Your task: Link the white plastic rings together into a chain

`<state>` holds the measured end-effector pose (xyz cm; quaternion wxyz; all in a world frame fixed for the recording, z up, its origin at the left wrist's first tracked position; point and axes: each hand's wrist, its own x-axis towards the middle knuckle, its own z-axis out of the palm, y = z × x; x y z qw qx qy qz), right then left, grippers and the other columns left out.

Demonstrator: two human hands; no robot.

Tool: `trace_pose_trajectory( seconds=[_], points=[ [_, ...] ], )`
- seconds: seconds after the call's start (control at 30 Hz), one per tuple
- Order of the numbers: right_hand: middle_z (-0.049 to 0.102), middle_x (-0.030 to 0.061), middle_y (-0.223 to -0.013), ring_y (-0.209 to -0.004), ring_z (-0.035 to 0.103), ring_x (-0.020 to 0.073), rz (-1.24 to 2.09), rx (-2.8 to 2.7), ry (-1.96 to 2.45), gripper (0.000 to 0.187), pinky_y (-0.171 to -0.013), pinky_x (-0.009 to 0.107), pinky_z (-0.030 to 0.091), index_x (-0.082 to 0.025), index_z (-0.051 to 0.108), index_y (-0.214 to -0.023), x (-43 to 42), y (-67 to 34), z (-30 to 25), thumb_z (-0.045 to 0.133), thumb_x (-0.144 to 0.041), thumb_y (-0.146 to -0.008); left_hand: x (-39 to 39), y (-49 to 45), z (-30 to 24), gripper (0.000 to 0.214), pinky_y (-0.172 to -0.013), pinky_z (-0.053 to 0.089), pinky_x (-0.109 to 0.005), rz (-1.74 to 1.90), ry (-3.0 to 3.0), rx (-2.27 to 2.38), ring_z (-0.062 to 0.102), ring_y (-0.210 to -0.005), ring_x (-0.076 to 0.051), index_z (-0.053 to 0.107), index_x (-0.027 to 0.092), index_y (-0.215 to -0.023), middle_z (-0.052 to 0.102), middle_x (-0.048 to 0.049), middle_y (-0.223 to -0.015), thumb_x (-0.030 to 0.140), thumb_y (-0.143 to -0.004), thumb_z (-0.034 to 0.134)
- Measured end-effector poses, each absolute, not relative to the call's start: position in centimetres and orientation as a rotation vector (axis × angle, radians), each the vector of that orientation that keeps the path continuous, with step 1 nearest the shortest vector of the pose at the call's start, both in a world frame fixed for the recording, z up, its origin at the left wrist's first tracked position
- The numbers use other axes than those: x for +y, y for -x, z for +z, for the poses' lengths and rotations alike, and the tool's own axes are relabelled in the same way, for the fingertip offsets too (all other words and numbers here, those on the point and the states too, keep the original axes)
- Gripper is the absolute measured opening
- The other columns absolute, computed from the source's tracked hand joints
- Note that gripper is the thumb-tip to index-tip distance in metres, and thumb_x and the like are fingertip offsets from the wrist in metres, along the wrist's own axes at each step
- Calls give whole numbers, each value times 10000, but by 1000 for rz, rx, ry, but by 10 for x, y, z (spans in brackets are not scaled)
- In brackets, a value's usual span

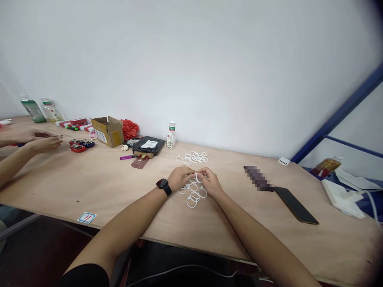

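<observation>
White ring, slim and round with an open middle, looks plain and smooth, apparently of the same sort as the others around it; its finer detail is too small to tell. It hangs between the left hand and the right hand, whose thumbs and fingertips pinch it at its top, nearly meeting there. Just below the hands, toward the person, loose rings lie flat on the worktop, several overlapping and some showing a small nub on the rim. Just beyond the fingertips sits a denser pile of rings, tangled over one another. A black watch circles the left wrist. Farther out, a clear bottle stands upright near the wall, and a black package lies to its left.
</observation>
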<state>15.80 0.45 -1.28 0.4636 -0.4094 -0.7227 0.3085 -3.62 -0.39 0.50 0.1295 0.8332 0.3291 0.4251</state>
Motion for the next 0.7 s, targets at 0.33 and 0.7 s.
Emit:
trace_pose_trajectory(
  seconds=[0.33, 0.7],
  points=[
    [688, 44, -850, -755, 640, 176, 982, -1738, 915, 289, -670, 288, 499, -188, 600, -924, 7, -150, -12, 603, -461, -830, -11, 31, 13, 169, -692, 479, -262, 1370, -2314, 1050, 614, -691, -139, 725, 177, -841, 712, -37, -757, 292, -854, 601],
    [684, 71, -1132, -1081, 611, 225, 489, -1858, 1179, 346, -950, 377, 449, -224, 544, -1216, 62, -172, -18, 369, -365, -953, -2, 35, 0, 164, -767, 475, -278, 1154, -2487, 1070, 630, -781, -154, 716, 194, -885, 720, -40, -832, 288, -877, 582]
  ],
)
